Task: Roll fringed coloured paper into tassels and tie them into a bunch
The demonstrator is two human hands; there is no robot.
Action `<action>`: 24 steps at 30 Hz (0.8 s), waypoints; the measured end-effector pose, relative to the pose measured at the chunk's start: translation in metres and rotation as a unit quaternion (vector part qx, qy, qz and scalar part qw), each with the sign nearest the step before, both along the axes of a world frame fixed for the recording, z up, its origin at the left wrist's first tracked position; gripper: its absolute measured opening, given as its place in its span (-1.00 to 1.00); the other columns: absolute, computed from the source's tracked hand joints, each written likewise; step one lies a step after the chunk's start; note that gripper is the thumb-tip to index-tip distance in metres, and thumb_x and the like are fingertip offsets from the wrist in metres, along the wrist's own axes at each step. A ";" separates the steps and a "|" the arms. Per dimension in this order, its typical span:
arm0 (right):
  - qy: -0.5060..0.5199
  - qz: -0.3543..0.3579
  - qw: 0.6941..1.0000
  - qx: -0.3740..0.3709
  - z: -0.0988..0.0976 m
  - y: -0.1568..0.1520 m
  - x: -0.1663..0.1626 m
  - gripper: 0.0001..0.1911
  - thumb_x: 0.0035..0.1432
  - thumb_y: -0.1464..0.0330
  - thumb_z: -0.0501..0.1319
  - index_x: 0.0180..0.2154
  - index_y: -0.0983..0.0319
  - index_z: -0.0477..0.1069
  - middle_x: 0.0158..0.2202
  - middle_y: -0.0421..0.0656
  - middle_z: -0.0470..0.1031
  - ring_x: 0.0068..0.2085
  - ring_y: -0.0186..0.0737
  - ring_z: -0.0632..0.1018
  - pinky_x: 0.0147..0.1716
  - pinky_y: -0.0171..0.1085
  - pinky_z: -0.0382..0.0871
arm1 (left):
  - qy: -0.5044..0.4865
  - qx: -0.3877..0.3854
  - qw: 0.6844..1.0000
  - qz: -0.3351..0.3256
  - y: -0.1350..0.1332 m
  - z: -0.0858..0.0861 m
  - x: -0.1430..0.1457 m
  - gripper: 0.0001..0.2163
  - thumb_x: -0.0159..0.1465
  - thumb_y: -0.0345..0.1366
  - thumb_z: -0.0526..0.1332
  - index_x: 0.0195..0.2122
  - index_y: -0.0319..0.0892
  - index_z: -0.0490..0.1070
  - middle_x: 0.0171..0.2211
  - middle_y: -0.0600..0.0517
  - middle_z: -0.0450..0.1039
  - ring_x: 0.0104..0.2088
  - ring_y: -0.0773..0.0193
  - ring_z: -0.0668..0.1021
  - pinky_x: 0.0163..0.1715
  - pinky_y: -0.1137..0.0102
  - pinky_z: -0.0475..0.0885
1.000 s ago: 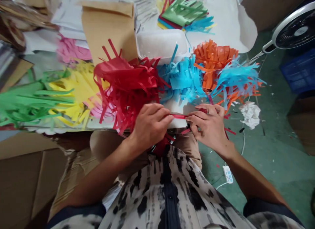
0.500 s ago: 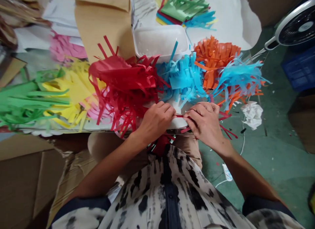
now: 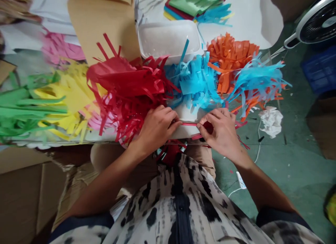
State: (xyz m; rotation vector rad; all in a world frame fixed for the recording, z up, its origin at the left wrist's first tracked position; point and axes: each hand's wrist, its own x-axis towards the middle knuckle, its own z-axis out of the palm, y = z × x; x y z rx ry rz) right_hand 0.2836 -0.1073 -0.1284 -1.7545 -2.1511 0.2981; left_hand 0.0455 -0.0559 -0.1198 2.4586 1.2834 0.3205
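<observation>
My left hand (image 3: 156,126) and my right hand (image 3: 219,130) both pinch a narrow red paper strip (image 3: 189,124) stretched between them at the near edge of the white table (image 3: 183,132). My left hand's fingers are curled closed beside a big pile of red fringed paper (image 3: 128,86). My right hand's fingers press together on the strip's right end, with more red strips sticking out beneath it. A red bundle (image 3: 172,153) lies in my lap just below the hands.
Blue fringed paper (image 3: 195,81), orange fringed paper (image 3: 231,58), yellow (image 3: 70,97), green (image 3: 23,111) and pink (image 3: 59,48) piles cover the table. A white plastic tub (image 3: 168,39) and brown envelope (image 3: 102,23) sit behind. A fan (image 3: 317,21), crumpled paper (image 3: 271,119) and power strip (image 3: 240,179) are on the right floor; cardboard boxes (image 3: 26,198) left.
My hands came close together half a second ago, then drew apart again along the red strip. The view has shifted slightly, so the table appears lower in frame.
</observation>
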 end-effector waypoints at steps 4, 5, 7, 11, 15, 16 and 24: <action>-0.048 -0.005 0.999 -0.009 0.001 0.003 -0.005 -0.84 0.30 0.24 0.23 -0.29 0.16 0.51 -0.23 -0.11 0.53 0.02 0.08 0.43 -0.10 -0.04 0.06 | 0.021 -0.003 0.999 0.031 0.000 0.006 0.006 -0.87 0.41 -0.27 0.30 -0.30 -0.15 0.51 -0.24 -0.04 0.60 -0.15 0.03 0.54 -0.23 0.19 0.30; -0.058 -0.007 0.998 -0.011 0.002 0.004 -0.006 -0.84 0.29 0.24 0.23 -0.30 0.16 0.50 -0.23 -0.11 0.53 0.02 0.09 0.43 -0.09 -0.04 0.07 | 0.021 -0.004 0.999 0.037 -0.001 0.006 0.007 -0.88 0.40 -0.28 0.30 -0.29 -0.14 0.50 -0.25 -0.04 0.59 -0.16 0.03 0.54 -0.23 0.19 0.29; -0.066 -0.015 0.998 -0.007 0.001 0.004 -0.007 -0.86 0.28 0.24 0.24 -0.29 0.16 0.49 -0.22 -0.10 0.54 0.02 0.09 0.42 -0.10 -0.04 0.08 | 0.012 -0.004 0.999 0.043 -0.002 0.006 0.007 -0.93 0.39 -0.31 0.30 -0.25 -0.14 0.50 -0.25 -0.03 0.60 -0.17 0.04 0.54 -0.23 0.20 0.30; -0.020 0.020 0.999 0.030 -0.001 0.000 -0.006 -0.89 0.34 0.32 0.20 -0.16 0.12 0.51 -0.12 -0.15 0.59 0.07 0.03 0.45 0.00 -0.01 0.11 | -0.032 -0.011 0.999 0.038 -0.003 -0.001 0.002 -0.95 0.39 -0.37 0.27 -0.19 -0.12 0.53 -0.20 0.00 0.60 -0.13 0.06 0.55 -0.17 0.21 0.32; -0.021 0.065 0.995 0.069 -0.005 -0.005 -0.009 -0.81 0.37 0.42 0.13 -0.18 0.12 0.52 -0.15 -0.18 0.62 0.09 -0.02 0.47 0.12 0.03 0.07 | -0.096 -0.031 0.994 0.035 -0.002 -0.006 -0.004 -0.81 0.38 -0.47 0.20 -0.13 -0.12 0.60 -0.13 -0.01 0.59 -0.10 0.10 0.56 -0.12 0.23 0.38; -0.031 0.063 0.995 0.074 -0.005 -0.006 -0.010 -0.82 0.36 0.42 0.14 -0.20 0.13 0.51 -0.17 -0.16 0.62 0.08 -0.01 0.47 0.12 0.04 0.07 | -0.107 -0.031 0.993 0.029 -0.003 -0.007 -0.005 -0.77 0.38 -0.49 0.17 -0.12 -0.12 0.61 -0.12 -0.02 0.59 -0.09 0.11 0.57 -0.10 0.24 0.39; -0.041 0.103 0.991 0.073 0.004 -0.031 -0.010 -0.86 0.32 0.43 0.19 -0.26 0.16 0.51 -0.27 -0.18 0.61 0.03 -0.05 0.49 0.18 0.06 0.10 | -0.061 0.126 0.986 -0.087 -0.047 -0.016 -0.017 -0.75 0.43 -0.45 0.19 -0.01 -0.09 0.64 -0.08 -0.06 0.62 -0.11 0.13 0.58 -0.15 0.25 0.43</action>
